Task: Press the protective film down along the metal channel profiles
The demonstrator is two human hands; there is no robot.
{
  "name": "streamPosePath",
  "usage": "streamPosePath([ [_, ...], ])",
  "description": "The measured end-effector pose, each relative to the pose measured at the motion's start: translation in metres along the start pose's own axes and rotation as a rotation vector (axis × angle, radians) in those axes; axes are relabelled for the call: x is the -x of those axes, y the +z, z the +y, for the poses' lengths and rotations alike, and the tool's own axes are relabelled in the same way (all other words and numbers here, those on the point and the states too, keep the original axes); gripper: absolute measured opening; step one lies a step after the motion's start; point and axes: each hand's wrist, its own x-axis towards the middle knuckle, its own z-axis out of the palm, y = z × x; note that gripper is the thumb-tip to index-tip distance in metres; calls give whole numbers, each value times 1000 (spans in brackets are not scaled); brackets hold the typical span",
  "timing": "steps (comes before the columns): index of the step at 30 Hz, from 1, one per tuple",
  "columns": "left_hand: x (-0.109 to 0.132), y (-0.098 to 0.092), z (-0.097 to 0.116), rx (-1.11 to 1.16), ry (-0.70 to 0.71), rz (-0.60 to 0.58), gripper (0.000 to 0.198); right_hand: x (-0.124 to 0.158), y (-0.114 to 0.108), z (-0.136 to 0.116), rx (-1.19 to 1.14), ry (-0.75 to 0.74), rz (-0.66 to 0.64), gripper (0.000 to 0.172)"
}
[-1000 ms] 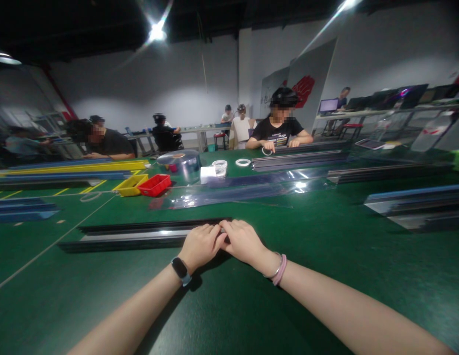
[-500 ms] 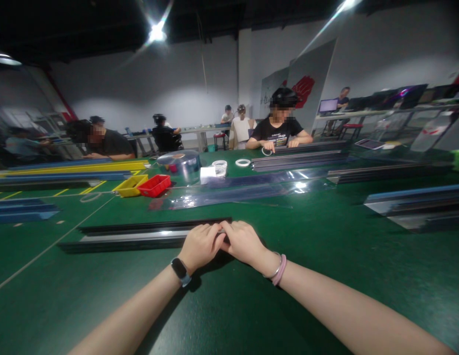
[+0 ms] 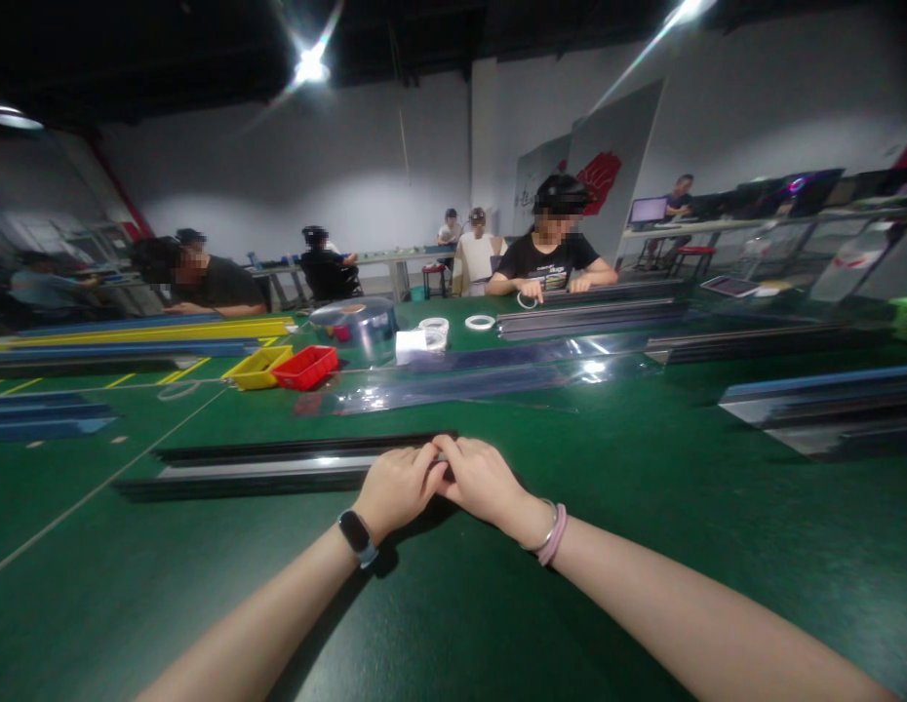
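A long black channel profile (image 3: 270,469) with a pale, shiny inner strip lies flat on the green table. My left hand (image 3: 400,483), with a watch at its wrist, is closed over the profile's right end, fingers curled and thumb pressed in. Meeting it there, my right hand (image 3: 485,485) is closed too, with thumb and fingers pinched on the same end. The index fingers and thumbs of both hands touch. Whatever lies under the fingertips is hidden.
Clear plastic strips (image 3: 453,390) lie beyond the profile. A red bin (image 3: 305,368) and a yellow bin (image 3: 257,370) stand behind it at left. More profiles (image 3: 826,409) lie at right. A co-worker (image 3: 552,258) works across the green table (image 3: 571,604).
The fingers of my right hand have shifted very slightly at the profile's end. The profile and everything else stay where they were.
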Motion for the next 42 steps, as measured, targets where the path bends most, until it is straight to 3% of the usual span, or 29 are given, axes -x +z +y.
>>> streamPosePath([
  [11, -1, 1, -1, -4, -6, -42, 21, 0, 1, 1, -53, 8, -53, 31],
  [20, 0, 1, -1, -3, 63, -36, 21, 0, 4, 3, -35, 7, -110, 17],
  [34, -2, 1, -1, -21, 60, -90, 20, 0, 1, 1, 12, 68, -137, 23],
  [42, -1, 2, 0, 24, 143, -91, 23, 0, 3, 3, 33, 61, -131, 28],
])
